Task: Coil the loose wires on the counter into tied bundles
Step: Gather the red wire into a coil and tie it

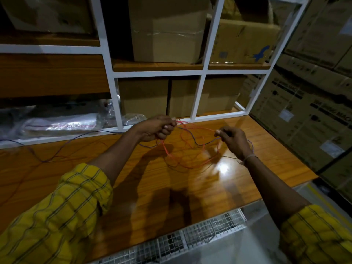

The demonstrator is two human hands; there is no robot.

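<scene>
Wood counter (57,178): glossy orange-brown top running along the front of a white-framed shelf unit (199,96); a bright light glare sits on it near the right hand.
Left hand (156,128): raised above the counter, grip closed, fingers curled round gathered strands of the red wire and the blue wire.
Right hand (235,141): raised to the right of the left hand and apart from it, grip closed, thumb and fingers pinching the wires; a thin thread band circles the wrist.
Red wire (182,149): thin strands hang in loose loops between the two hands and sag down to the counter below them.
Blue wire (196,142): dips in a curve from one hand to the other; another length trails away from the left hand across the counter to the far left edge of the view.
Sleeves (62,212): yellow check cloth, rolled up on both forearms.
Shelves: cardboard boxes (167,33) fill the compartments; clear plastic bags (62,124) lie on the low shelf at left.
Right side: large printed cartons (312,88) stacked high beside the counter end.
Front edge: white wire mesh (190,237) below the counter.
</scene>
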